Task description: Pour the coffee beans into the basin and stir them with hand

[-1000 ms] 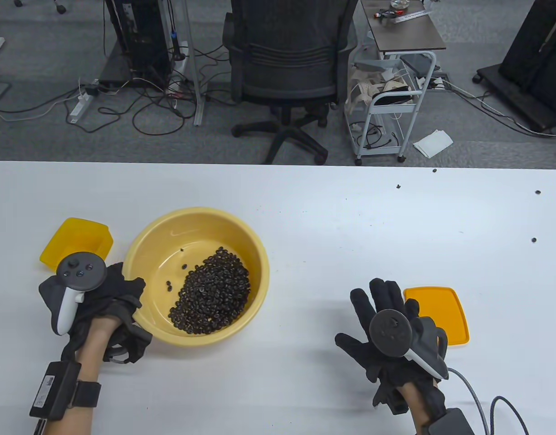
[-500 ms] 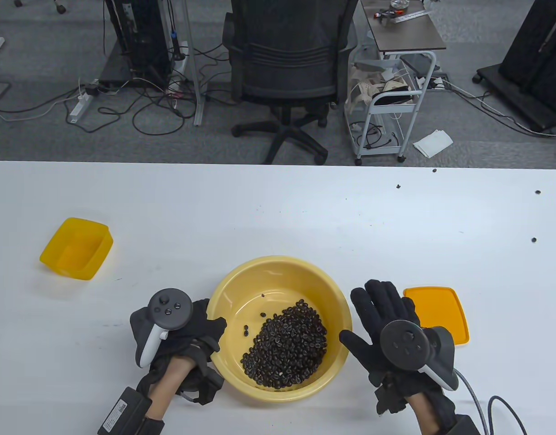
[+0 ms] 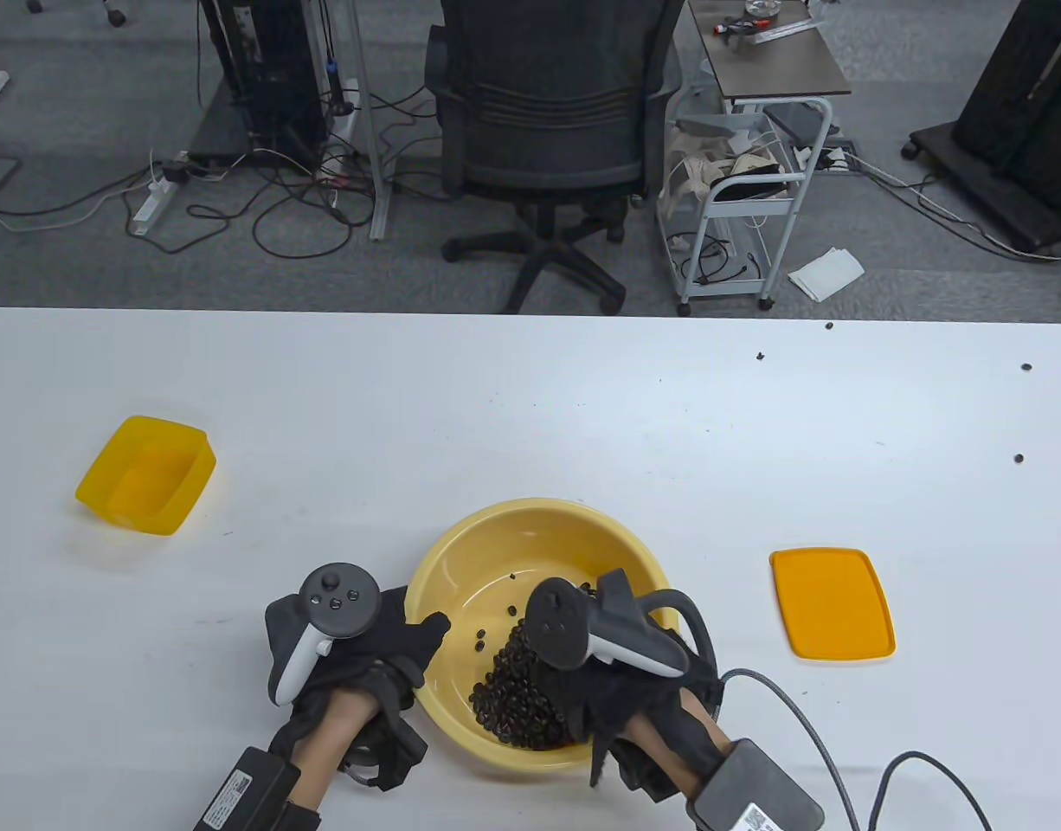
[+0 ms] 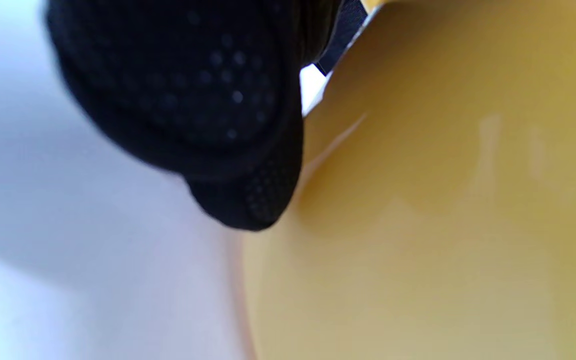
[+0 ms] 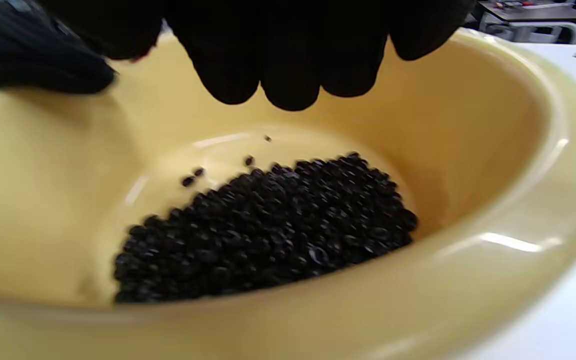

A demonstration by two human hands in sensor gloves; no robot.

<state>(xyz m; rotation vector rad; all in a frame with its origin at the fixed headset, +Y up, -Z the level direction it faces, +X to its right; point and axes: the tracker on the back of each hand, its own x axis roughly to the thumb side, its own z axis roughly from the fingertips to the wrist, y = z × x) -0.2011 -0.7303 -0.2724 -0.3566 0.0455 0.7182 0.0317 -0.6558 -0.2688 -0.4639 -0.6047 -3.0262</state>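
Observation:
The yellow basin stands near the table's front edge with a heap of dark coffee beans in its bottom. My left hand grips the basin's left rim; in the left wrist view a gloved finger lies against the basin's outer wall. Over the beans hovers my right hand, with its fingers hidden under the tracker. In the right wrist view its fingertips hang just above the beans, holding nothing.
An empty yellow container sits at the left of the table. An orange lid lies flat to the right of the basin. Stray beans dot the far right. An office chair stands beyond the far edge.
My left hand dragged the basin from the left toward the front middle. Then my right hand swung left from beside the lid to over the beans, palm turned down.

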